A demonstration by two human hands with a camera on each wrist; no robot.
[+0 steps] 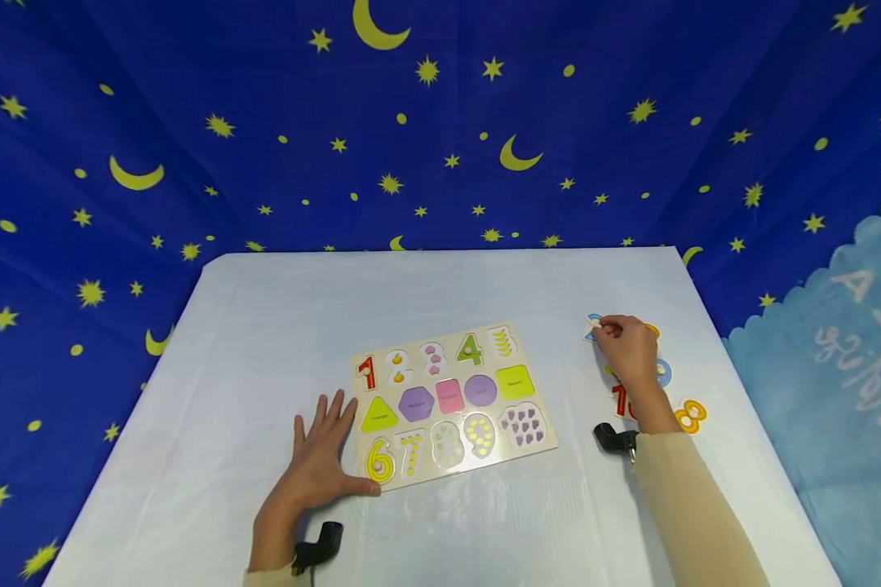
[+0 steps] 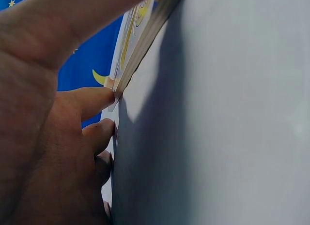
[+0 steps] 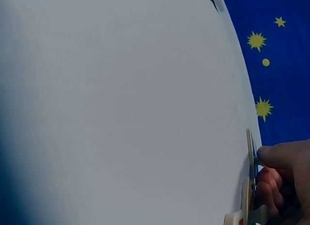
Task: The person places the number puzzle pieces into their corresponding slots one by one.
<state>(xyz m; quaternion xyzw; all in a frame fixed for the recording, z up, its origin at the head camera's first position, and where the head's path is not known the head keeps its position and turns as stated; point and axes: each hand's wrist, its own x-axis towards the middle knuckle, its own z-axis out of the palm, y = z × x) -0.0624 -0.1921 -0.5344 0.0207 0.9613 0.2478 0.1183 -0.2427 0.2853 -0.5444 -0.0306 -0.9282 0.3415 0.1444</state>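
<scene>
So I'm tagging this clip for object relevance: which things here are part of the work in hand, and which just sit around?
In the work:
- puzzle board, steadied flat by the left hand
- blue number piece, pinched by the right hand
- loose number pieces by that hand: red one, orange 8

Lying about:
- white table
- star-and-moon backdrop

- The right hand (image 1: pixel 629 350) is bare, and its arm wears a long beige sleeve (image 1: pixel 693 514) reaching to the wrist.
- The left hand (image 1: pixel 321 465) is bare too, with a beige cuff edge at its wrist.
- A small black camera mount (image 1: pixel 614 439) is strapped at each wrist.
</scene>
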